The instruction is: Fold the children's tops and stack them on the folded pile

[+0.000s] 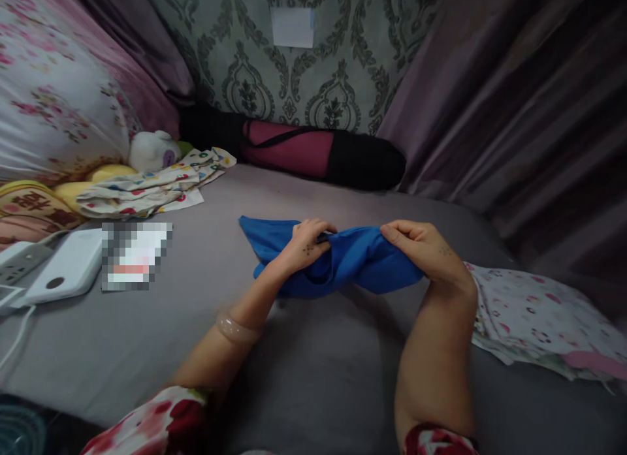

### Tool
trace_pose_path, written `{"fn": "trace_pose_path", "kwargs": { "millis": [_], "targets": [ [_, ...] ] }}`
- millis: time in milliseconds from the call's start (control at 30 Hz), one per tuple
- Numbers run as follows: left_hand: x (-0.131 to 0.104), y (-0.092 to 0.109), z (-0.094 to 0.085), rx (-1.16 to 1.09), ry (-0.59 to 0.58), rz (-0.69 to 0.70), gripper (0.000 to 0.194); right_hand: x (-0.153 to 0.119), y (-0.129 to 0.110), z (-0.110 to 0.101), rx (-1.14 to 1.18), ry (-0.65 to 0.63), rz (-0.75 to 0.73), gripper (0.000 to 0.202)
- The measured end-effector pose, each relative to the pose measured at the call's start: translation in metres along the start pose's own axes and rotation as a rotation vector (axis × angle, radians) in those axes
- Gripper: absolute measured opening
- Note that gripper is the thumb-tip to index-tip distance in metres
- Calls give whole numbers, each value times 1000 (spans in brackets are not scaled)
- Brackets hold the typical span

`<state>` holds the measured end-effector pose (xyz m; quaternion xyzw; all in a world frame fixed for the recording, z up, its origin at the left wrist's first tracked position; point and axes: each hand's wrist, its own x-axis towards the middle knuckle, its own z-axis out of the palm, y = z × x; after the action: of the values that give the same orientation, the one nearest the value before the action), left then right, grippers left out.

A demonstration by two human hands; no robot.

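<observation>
Grey sheet [313, 370] spreads beneath patterned wallpaper [289, 83]. Near the centre of the frame, the right hand [422, 246] pinches the upper edge of a blue cloth [360, 259] between thumb and fingers, while the left hand [308, 243] has its fingers curled around a fold. Cloth droops between and below both hands, one pointed end jutting left. Folded printed fabric [543, 311] lies right; a long bag [294, 148] rests upper centre.

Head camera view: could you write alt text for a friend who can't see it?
A person's left hand and right hand hold a crumpled blue cloth over a gray sheet. Folded patterned fabric lies at right, a printed cloth at left; behind is a long black-and-pink bag.
</observation>
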<state>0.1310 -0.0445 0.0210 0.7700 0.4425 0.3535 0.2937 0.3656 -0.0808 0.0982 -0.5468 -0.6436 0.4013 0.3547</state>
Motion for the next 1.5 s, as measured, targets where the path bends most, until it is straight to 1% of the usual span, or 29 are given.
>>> {"fn": "trace_pose_path", "kwargs": {
  "millis": [100, 200, 300, 333, 400, 467, 533, 633, 667, 733, 800, 900, 1000, 1100, 1167, 1267, 1367, 1433, 1500],
  "targets": [
    [3, 3, -1, -251, 31, -36, 18, 0, 9, -8, -36, 29, 35, 40],
    [3, 4, -3, -460, 5, -108, 19, 6, 29, -16, -154, 58, 55, 38],
    [1, 5, -2, -547, -49, -149, 25, 14, 45, -18, -326, -32, 60, 33],
    [1, 6, -1, -559, -63, -156, 25, 17, 47, -15, -366, -49, 41, 31],
    [0, 9, 0, -592, -86, -165, 25, 21, 45, -6, -393, -34, -55, 26],
    [-1, 13, 0, -636, -96, -168, 27, 25, 36, 7, -343, -15, -179, 27],
    [-2, 16, -1, -670, -101, -161, 28, 27, 25, 22, -260, -74, -267, 29],
    [-2, 19, -3, -661, -103, -164, 29, 30, 15, 39, -172, -197, -290, 28],
    [-2, 18, -4, -643, -102, -177, 30, 30, 14, 42, -165, -219, -274, 26],
    [-2, 15, -8, -602, -106, -210, 35, 31, 15, 44, -169, -221, -229, 25],
    [-2, 10, -15, -559, -135, -241, 40, 31, 18, 42, -165, -168, -195, 26],
    [-3, 0, -32, -499, -169, -268, 41, 32, 24, 36, -103, -11, -158, 27],
    [-4, -9, -50, -465, -132, -284, 41, 34, 32, 28, -57, 140, -127, 29],
    [-7, -16, -62, -482, -129, -340, 43, 38, 41, 23, -27, 220, -97, 31],
    [-8, -18, -66, -476, -176, -373, 41, 40, 47, 20, -12, 257, -74, 32],
    [-11, -19, -67, -423, -283, -366, 34, 42, 56, 15, -12, 312, -60, 34],
    [-12, -20, -61, -341, -368, -328, 30, 42, 63, 9, -1, 358, -51, 35],
    [-11, -20, -54, -295, -380, -317, 31, 41, 65, 5, 15, 389, -40, 36],
    [-9, -19, -45, -294, -362, -312, 27, 40, 66, 2, 32, 413, -26, 36]
  ]
}}
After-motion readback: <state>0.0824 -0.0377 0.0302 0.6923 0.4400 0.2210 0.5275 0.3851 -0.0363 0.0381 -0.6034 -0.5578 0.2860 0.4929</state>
